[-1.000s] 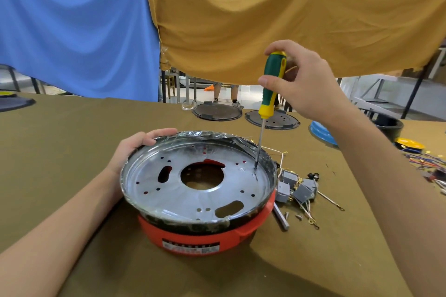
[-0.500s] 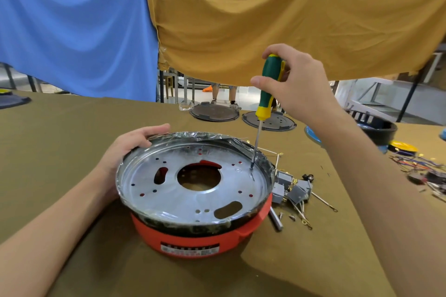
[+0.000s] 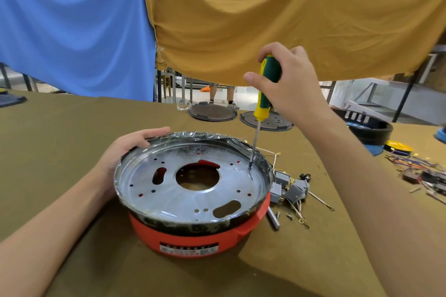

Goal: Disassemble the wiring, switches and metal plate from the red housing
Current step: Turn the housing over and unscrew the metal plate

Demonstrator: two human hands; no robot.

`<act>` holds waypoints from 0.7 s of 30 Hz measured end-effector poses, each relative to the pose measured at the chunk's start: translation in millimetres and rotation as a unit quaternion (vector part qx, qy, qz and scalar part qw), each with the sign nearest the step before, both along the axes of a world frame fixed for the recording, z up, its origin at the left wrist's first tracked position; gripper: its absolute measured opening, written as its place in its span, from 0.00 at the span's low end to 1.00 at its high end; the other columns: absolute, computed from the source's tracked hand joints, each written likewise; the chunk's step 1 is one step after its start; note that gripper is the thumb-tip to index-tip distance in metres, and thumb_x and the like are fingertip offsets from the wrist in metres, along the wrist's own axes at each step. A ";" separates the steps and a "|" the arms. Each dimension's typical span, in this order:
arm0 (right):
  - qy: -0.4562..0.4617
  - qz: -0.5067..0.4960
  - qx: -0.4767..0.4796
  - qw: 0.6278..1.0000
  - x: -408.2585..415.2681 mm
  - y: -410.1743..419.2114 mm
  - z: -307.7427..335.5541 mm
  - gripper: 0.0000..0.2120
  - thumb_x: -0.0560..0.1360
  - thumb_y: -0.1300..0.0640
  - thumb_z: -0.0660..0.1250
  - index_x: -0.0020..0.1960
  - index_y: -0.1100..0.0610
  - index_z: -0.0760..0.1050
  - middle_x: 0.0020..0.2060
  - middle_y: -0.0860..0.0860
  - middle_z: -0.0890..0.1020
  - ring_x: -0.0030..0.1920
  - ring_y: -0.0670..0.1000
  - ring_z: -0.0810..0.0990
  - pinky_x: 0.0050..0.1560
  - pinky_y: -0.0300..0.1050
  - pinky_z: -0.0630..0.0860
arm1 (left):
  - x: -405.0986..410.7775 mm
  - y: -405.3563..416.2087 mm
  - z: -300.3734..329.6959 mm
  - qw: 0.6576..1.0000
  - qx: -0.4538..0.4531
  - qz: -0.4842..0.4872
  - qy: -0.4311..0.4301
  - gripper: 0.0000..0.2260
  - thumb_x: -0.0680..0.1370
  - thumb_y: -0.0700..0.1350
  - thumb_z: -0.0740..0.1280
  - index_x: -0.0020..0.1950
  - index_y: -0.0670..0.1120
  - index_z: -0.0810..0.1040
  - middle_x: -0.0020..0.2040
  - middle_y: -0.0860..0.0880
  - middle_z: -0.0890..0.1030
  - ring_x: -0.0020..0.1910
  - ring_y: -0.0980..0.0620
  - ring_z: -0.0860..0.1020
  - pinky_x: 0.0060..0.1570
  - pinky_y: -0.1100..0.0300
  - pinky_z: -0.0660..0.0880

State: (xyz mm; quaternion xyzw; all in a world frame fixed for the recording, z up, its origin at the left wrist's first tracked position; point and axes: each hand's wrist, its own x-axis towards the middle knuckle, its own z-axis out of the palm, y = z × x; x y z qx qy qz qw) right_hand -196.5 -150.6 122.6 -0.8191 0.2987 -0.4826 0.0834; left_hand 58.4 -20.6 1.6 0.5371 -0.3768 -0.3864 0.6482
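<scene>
Step in hand: by my reading, undoing a screw that fastens the metal plate (image 3: 193, 185) into the red housing (image 3: 200, 236).
Right hand (image 3: 289, 84): fingers and thumb wrapped round the green-and-yellow handle of the screwdriver (image 3: 263, 94), high above the plate's far right part.
Left hand (image 3: 128, 149): fingers lie fairly straight over the far left rim of the plate, bracing it; nothing is gripped.
Screwdriver axis: nearly upright, handle leaning slightly right and away, tip down on the plate just inside the right rim.
Housing position: centre of the desk (image 3: 60, 127), near the person, opening upward, label on its near wall.
Plate lie: flat and round in the housing mouth, face up, so no long axis; its large central hole and two slots show red beneath.
Doing it well: keep the shaft in line with the screw and press down while turning, so the tip does not slip. Keep the left hand firm on the rim, since the round housing is likely to spin on the cloth.
Caution: whether the tip is seated in a screw head is too small to tell.
Already out: grey switches (image 3: 289, 188) with wires lie just right of the housing, beside loose screws (image 3: 284, 216).
Further right: a tangle of coloured wiring (image 3: 415, 166) near the desk's edge.
</scene>
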 end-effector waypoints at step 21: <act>0.031 -0.032 0.021 0.999 4.0 10.7 9.8 0.22 0.75 0.49 0.73 0.67 0.50 0.72 0.50 0.51 0.76 0.48 0.54 0.76 0.50 0.49 0.76 | 1.6 -2.0 -2.1 0.999 0.042 0.008 0.013 0.20 0.78 0.40 0.57 0.66 0.48 0.79 0.67 0.41 0.78 0.67 0.37 0.75 0.70 0.36 0.67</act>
